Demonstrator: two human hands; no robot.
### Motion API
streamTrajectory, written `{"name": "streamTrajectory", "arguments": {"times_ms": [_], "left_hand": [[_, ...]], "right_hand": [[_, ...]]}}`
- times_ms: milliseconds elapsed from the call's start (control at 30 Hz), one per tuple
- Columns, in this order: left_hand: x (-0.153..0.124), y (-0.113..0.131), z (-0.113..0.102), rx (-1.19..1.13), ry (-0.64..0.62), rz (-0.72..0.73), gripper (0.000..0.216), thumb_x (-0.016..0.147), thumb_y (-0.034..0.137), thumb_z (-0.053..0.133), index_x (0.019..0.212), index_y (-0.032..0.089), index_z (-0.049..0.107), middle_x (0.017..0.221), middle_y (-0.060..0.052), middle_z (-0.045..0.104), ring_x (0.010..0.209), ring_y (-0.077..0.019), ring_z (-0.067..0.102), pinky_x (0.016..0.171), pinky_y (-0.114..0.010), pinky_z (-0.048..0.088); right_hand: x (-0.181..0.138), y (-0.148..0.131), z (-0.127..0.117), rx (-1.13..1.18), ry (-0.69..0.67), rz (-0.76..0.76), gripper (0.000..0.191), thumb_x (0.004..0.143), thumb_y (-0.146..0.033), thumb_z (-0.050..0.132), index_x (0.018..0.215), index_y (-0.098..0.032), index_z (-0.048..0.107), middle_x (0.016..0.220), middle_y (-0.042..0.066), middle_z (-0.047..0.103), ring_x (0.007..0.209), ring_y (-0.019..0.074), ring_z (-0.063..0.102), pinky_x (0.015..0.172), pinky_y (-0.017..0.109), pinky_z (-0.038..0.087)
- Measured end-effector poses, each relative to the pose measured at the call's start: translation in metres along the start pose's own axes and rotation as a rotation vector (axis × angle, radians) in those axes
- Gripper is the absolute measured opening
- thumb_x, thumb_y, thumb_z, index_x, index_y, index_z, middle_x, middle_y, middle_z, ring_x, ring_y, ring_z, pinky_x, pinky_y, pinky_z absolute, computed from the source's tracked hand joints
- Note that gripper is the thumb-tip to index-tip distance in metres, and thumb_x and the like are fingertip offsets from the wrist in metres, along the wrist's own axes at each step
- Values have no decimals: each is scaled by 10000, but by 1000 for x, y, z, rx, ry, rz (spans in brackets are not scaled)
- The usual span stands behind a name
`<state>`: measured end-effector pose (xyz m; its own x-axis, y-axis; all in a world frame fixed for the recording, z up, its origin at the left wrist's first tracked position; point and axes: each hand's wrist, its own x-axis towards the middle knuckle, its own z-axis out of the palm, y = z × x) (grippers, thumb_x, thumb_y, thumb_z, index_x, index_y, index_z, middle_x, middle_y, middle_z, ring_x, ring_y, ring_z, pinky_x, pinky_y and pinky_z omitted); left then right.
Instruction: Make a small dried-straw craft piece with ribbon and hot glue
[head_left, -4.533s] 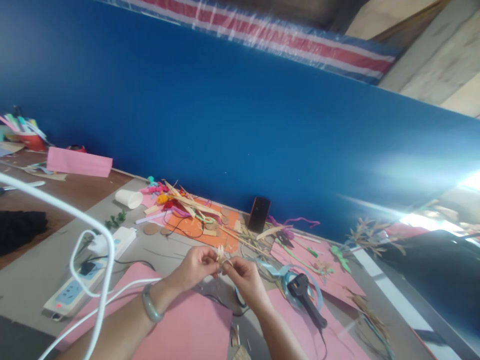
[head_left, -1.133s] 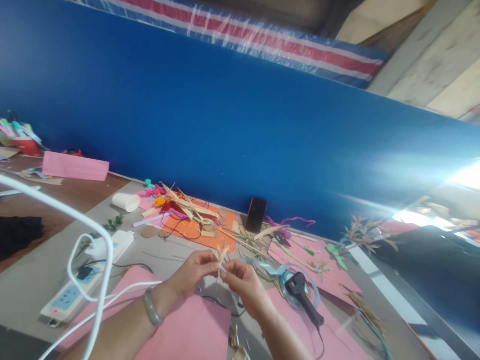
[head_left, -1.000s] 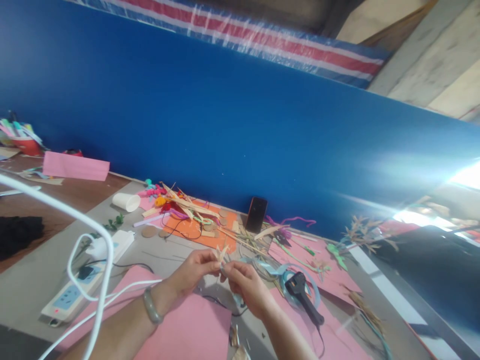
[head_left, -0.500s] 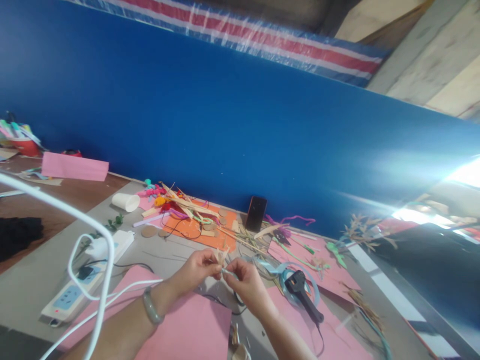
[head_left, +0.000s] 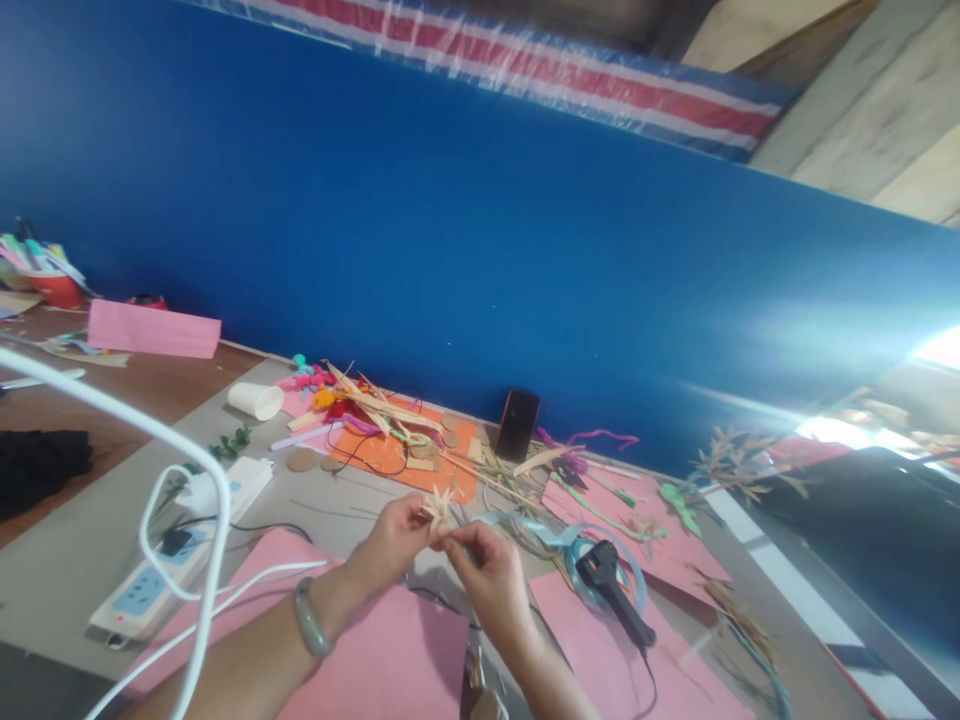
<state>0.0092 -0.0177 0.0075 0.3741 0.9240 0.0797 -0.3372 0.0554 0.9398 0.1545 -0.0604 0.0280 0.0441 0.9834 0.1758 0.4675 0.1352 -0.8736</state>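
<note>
My left hand [head_left: 394, 540] and right hand [head_left: 484, 575] are both closed in a fingertip pinch on the straw piece [head_left: 436, 503]. I hold it in the air just above the near edge of the surface [head_left: 67, 560], over the gap between the pink sheet [head_left: 390, 670] and the blue ribbon [head_left: 555, 535]. The main risk, I think, is that the strips are thin and dry, so a squeeze too hard or a twist from both hands at once could snap a point or pull the bundle apart at its middle. If my grip goes loose, it could drop into the clutter of straw scraps below and be hard to pick out again. The glue gun [head_left: 611, 585] lies just right of my right hand, and I can't tell if it is hot, so my wrist brushing its tip is a possible burn. The white cable [head_left: 202, 560] loops near my left forearm and could snag. The straw piece is small, pale tan and star-like, with several narrow pointed strips fanning up and out from the pinched centre. It is flat, stiff and light, and its lower part is hidden by my fingers.
</note>
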Motion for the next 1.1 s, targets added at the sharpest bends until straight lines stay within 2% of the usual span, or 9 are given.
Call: {"name": "streamTrajectory", "arguments": {"times_ms": [167, 300, 367, 467, 533, 600, 700, 867, 1100], "left_hand": [[-2, 5, 2, -23, 15, -48, 230, 683, 330, 738, 659, 136, 618, 603, 1, 561, 615, -126, 526, 627, -239, 420], [-3, 6, 2, -57, 22, -65, 199, 663, 298, 745, 645, 139, 627, 595, 1, 570, 609, -126, 528, 636, -241, 426], [-3, 6, 1, -107, -26, -99, 191, 655, 290, 755, 670, 136, 643, 615, -8, 590, 622, -134, 547, 648, -249, 436], [-3, 8, -1, -168, -179, -166, 209, 667, 313, 757, 718, 125, 682, 666, -39, 628, 684, -168, 590, 695, -277, 455], [-3, 9, -1, -200, -266, -191, 251, 691, 356, 742, 769, 120, 711, 741, -73, 659, 763, -204, 615, 750, -307, 464], [-3, 9, -2, -218, -298, -199, 304, 699, 398, 737, 816, 117, 727, 807, -95, 672, 814, -224, 622, 788, -327, 464], [-2, 5, -3, -186, -280, -188, 332, 698, 423, 742, 810, 110, 733, 809, -93, 669, 793, -210, 614, 773, -319, 460], [-1, 0, -3, -83, -196, -99, 257, 720, 379, 727, 747, 125, 703, 727, -42, 638, 709, -159, 570, 718, -280, 433], [-1, -2, -2, 48, -22, -9, 202, 718, 293, 715, 645, 144, 601, 616, 19, 522, 612, -106, 475, 612, -224, 375]], "right_hand": [[3, -3, -2, 106, -34, 58, 135, 750, -280, 653, 662, -184, 691, 686, 57, 727, 641, 199, 624, 633, 293, 452], [3, 0, -3, 251, -54, 144, 204, 723, -348, 717, 644, -167, 667, 650, 39, 686, 611, 162, 570, 599, 267, 414], [2, 3, -4, 324, -62, 211, 252, 699, -383, 753, 639, -162, 647, 561, -8, 605, 527, 112, 478, 532, 236, 352], [0, 8, -6, 474, -115, 309, 308, 661, -404, 790, 637, -161, 603, 478, -69, 459, 457, 62, 320, 466, 212, 228], [0, 11, -6, 592, -166, 356, 341, 643, -423, 799, 652, -164, 578, 493, -74, 445, 452, 53, 272, 453, 212, 179], [0, 12, -5, 683, -221, 383, 369, 630, -454, 795, 670, -166, 567, 521, -67, 461, 448, 48, 231, 447, 214, 147], [-1, 11, -4, 742, -274, 403, 398, 608, -476, 797, 664, -165, 555, 528, -69, 444, 444, 40, 179, 443, 216, 124], [-3, 11, -4, 656, -198, 383, 382, 625, -460, 799, 649, -170, 551, 484, -90, 375, 441, 46, 222, 441, 209, 160], [-1, 8, -3, 304, -26, 203, 283, 673, -409, 762, 618, -158, 643, 538, -25, 532, 509, 95, 421, 477, 220, 299]]}}
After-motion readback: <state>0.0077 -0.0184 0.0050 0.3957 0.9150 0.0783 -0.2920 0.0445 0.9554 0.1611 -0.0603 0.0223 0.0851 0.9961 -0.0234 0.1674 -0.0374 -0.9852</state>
